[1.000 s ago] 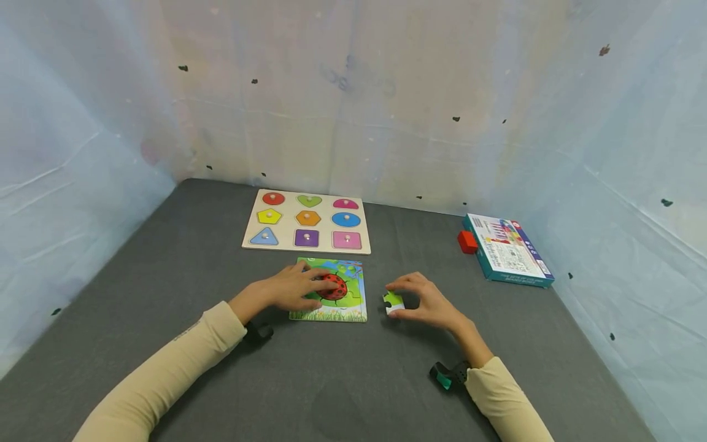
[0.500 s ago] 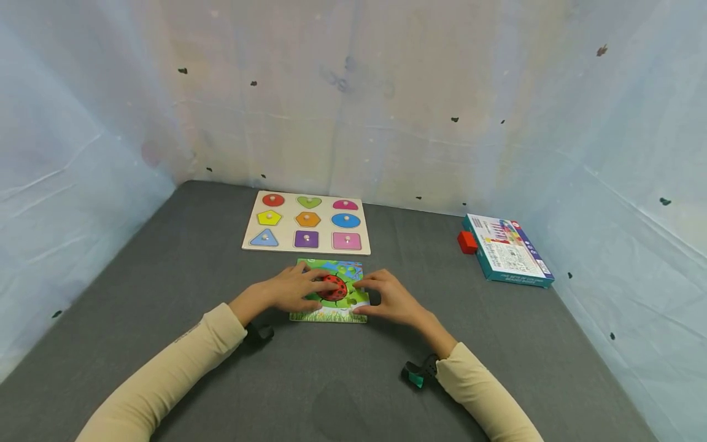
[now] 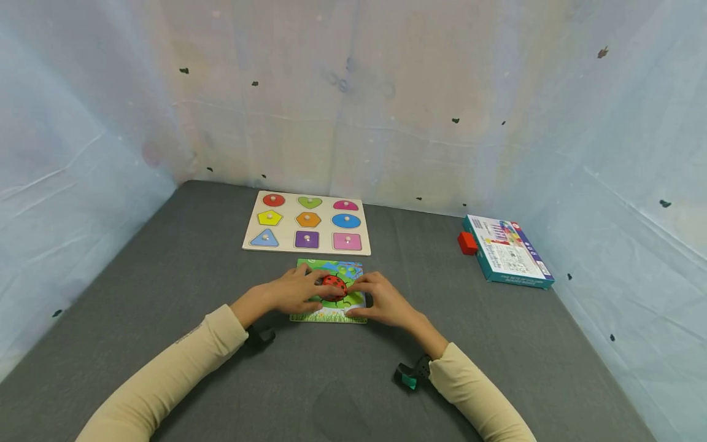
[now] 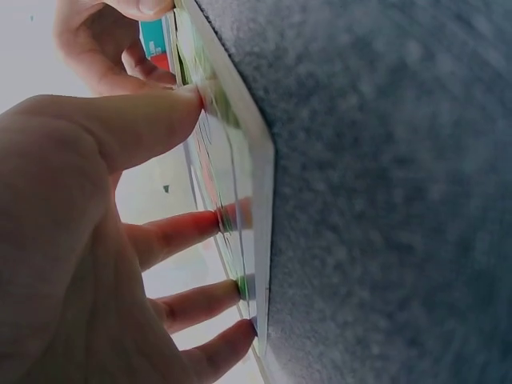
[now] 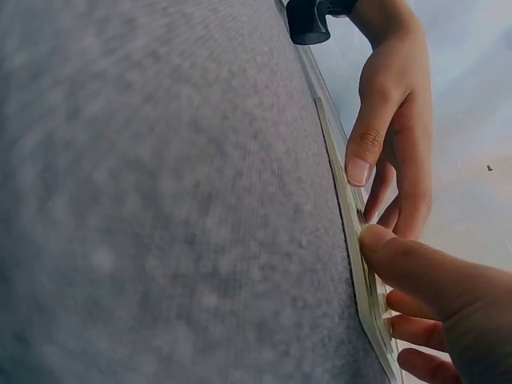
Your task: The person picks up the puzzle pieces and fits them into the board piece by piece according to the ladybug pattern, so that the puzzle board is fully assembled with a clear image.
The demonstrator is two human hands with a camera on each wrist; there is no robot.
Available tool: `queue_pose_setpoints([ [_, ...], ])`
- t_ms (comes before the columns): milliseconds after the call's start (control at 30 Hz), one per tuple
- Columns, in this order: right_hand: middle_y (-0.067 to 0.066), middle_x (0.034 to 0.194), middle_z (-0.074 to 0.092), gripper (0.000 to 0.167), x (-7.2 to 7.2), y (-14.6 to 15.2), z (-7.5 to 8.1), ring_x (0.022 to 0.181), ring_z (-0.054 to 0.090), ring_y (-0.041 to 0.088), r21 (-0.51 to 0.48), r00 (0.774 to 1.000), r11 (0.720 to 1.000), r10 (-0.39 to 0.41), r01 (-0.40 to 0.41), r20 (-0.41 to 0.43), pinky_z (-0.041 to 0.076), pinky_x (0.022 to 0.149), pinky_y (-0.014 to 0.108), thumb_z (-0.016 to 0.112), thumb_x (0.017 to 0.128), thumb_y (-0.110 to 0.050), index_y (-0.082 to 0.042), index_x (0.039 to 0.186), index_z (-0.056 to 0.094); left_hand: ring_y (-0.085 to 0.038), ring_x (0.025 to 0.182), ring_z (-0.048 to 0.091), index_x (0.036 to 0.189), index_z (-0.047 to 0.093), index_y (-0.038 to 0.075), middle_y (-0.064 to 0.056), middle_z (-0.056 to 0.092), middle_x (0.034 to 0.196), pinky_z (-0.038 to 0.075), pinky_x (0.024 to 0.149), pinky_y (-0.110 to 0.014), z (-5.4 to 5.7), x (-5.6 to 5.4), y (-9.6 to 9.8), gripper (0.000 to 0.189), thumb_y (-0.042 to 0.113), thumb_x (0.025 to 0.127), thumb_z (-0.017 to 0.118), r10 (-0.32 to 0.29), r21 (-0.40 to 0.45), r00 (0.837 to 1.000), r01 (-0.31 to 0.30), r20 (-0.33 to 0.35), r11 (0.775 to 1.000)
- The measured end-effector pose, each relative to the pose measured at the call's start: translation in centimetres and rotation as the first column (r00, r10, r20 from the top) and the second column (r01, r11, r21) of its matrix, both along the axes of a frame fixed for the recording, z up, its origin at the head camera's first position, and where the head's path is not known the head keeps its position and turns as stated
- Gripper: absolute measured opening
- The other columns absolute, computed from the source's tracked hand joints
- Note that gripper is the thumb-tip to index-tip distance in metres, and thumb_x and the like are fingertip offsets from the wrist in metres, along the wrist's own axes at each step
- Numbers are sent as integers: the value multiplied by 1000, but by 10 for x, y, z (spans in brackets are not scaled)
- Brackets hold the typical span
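A jigsaw puzzle (image 3: 326,315) with a ladybug picture and a grassy lower border lies flat on the dark table. My left hand (image 3: 294,290) rests on its left half with fingers spread; in the left wrist view the thumb and fingertips touch the puzzle's surface. On the right half, my right hand (image 3: 388,302) pinches a small green-and-white puzzle piece (image 3: 356,300) between thumb and fingers, down at the picture. The right thumb (image 5: 388,244) sits right at the puzzle's edge in the right wrist view. Both hands cover parts of the picture.
Just behind the puzzle lies a wooden shape board (image 3: 285,229) with several knobbed coloured shapes. At the right are a red block (image 3: 467,243) and a teal-and-white box (image 3: 508,250). Pale sheeting (image 3: 353,110) encloses the table's back and sides.
My right hand has moved left from beside the puzzle onto its right half, bringing the green-and-white piece with it. My left hand has stayed almost in place on the puzzle.
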State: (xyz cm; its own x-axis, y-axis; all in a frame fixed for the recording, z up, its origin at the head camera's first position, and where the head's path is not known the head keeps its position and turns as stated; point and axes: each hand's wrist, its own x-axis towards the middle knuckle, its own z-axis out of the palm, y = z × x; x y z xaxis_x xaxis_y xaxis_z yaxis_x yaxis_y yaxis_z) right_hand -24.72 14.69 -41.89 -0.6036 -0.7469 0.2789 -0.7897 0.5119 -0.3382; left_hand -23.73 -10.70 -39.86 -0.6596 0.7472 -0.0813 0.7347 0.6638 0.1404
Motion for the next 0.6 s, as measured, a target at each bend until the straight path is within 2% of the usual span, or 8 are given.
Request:
queue_pose_setpoints([
  [267,1,113,61,53,1,0,1,105,51,17,-2,1000,1000,-13,13,8,41,92,38,78,75,-37,-10,118,63,-42,116,37,141,39,34,-20,32,145,37,91,-59,1,2,1,49,31,95,54,-31,7,999,31,-24,1000],
  [600,2,112,62,50,2,-2,1,105,50,16,-35,1000,999,30,-30,6,40,92,38,79,73,-36,-11,115,64,-41,116,36,141,39,39,-21,29,147,36,91,-59,-1,2,0,48,31,96,53,-41,-1,999,41,-11,999],
])
